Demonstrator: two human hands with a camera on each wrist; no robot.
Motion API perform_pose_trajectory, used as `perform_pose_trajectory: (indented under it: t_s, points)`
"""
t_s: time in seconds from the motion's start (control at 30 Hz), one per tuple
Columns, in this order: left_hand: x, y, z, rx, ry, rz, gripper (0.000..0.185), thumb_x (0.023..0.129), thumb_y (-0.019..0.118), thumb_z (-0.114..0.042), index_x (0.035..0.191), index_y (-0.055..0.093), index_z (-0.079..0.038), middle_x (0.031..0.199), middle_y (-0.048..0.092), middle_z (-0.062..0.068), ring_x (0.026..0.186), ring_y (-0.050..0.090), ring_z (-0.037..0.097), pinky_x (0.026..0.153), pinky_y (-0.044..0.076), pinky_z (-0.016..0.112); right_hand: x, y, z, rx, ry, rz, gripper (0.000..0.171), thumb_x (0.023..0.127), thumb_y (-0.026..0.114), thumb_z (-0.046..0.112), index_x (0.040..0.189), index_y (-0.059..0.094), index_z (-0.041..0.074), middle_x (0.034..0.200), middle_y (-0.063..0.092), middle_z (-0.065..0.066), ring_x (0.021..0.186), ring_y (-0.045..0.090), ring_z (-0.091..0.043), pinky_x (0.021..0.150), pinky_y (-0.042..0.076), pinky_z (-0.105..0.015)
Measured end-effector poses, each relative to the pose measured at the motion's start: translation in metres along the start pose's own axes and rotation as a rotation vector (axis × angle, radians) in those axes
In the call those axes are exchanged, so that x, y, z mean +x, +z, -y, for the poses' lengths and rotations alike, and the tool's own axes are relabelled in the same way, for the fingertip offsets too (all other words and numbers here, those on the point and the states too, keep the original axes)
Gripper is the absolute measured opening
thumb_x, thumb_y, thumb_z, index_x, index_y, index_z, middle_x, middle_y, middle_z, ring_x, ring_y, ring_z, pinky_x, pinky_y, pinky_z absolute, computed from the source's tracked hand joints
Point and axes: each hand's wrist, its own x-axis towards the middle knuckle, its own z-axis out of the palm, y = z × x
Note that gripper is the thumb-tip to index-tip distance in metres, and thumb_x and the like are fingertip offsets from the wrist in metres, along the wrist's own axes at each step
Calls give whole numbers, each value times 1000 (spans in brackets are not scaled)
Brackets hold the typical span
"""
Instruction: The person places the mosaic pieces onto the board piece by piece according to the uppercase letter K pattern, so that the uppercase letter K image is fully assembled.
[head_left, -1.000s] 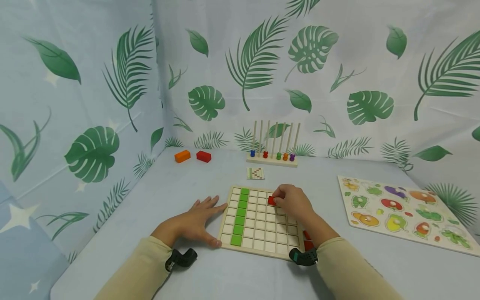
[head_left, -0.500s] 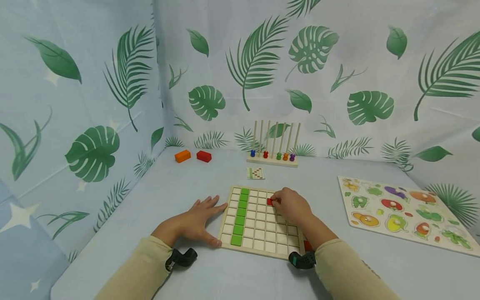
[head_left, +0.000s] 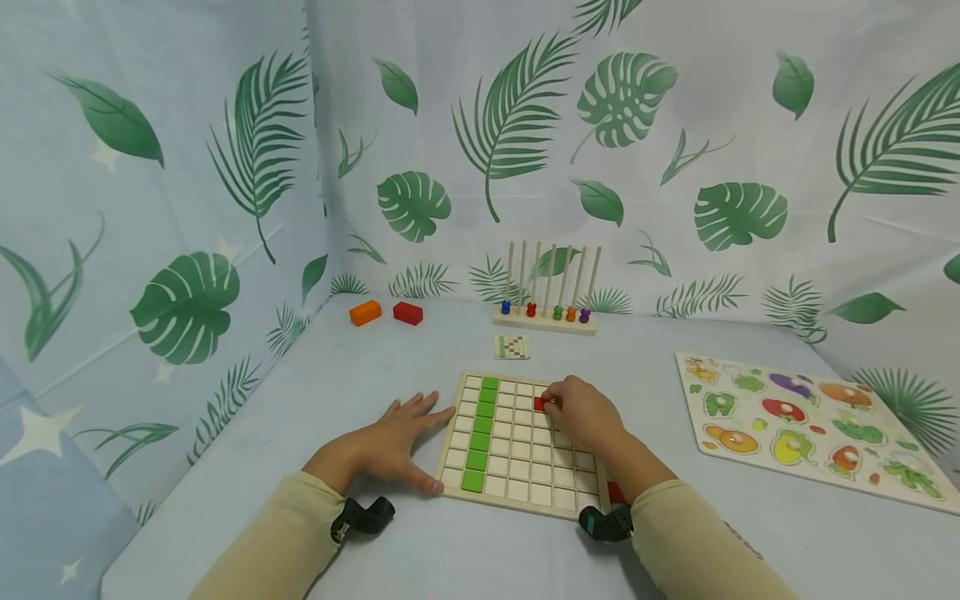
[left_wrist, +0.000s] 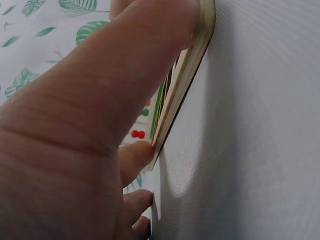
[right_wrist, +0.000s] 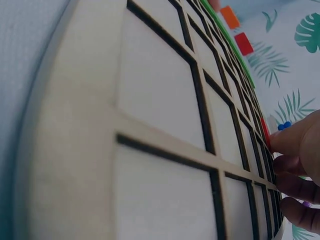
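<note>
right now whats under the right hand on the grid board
Under the right hand a red tile shows at the fingers, set on the grid board. The cells beneath the palm are covered.

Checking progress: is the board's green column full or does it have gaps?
Full: green tiles fill every cell of that column on the board.

Over the last second the right hand [head_left: 583, 413] has sunk from a slightly raised pinch to rest low on the square wooden grid board [head_left: 525, 492], carrying the small red square tile [head_left: 541, 403] a touch towards the board's near edge and down into a cell close to the far edge. Since half a second ago, nothing visible has shifted.
</note>
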Motion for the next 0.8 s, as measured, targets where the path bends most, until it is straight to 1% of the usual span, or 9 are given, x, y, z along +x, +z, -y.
perform_pose_trajectory:
  t_s: [0.13, 0.27, 0.33, 0.47, 0.57, 0.67, 0.8]
  points:
    - [-1, 0, 0, 0, -4, 3, 115, 68, 84, -67, 163, 29, -30, 170, 10, 6, 155, 0, 28, 122, -2, 50, -2, -1, 0, 22, -4, -2, 23, 98, 70, 17, 118, 74, 7, 101, 65, -5, 88, 61, -21, 76, 54, -43]
    - [-1, -1, 0, -4, -5, 5, 115, 69, 84, -67, 163, 29, -30, 170, 10, 5, 156, 0, 27, 122, -3, 50, -6, -5, -4, 91, 12, -11, 32, 98, 70, 20, 127, 70, 6, 103, 68, -4, 94, 64, -23, 81, 55, -44]
    - [0, -1, -1, -3, -4, 4, 115, 69, 84, -67, 162, 29, -29, 170, 10, 5, 155, 0, 27, 122, -3, 50, -8, -7, -7, 118, 18, -17, 33, 99, 69, 22, 129, 69, 7, 104, 69, -3, 95, 63, -22, 81, 55, -43]
    - [0, -1, -1, -2, -1, 1, 115, 68, 84, -67, 162, 30, -29, 170, 10, 6, 155, 0, 28, 122, -2, 50, -14, -13, -14, 119, 11, -22, 28, 99, 69, 23, 123, 72, 9, 100, 67, 0, 88, 61, -19, 74, 53, -38]
    - [1, -1, -2, -4, 1, 0, 115, 68, 84, -67, 162, 30, -29, 170, 10, 6, 155, 1, 28, 122, -2, 50, -19, -17, -20, 111, 23, -11, 24, 98, 70, 23, 118, 73, 10, 95, 65, 1, 84, 59, -18, 69, 52, -35]
    - [0, -1, -2, -4, -1, 1, 115, 68, 84, -67, 162, 30, -29, 170, 10, 6, 155, 0, 28, 122, -2, 50, -26, -23, -26, 107, 41, 19, 24, 98, 71, 24, 117, 74, 9, 93, 65, 1, 83, 58, -18, 68, 51, -33]
    - [0, -1, -2, -4, -1, 4, 115, 69, 83, -68, 163, 30, -29, 170, 10, 7, 155, 0, 28, 122, -2, 51, -37, -31, -34, 99, 70, 81, 23, 96, 72, 23, 114, 74, 10, 93, 63, 0, 83, 57, -19, 66, 51, -33]
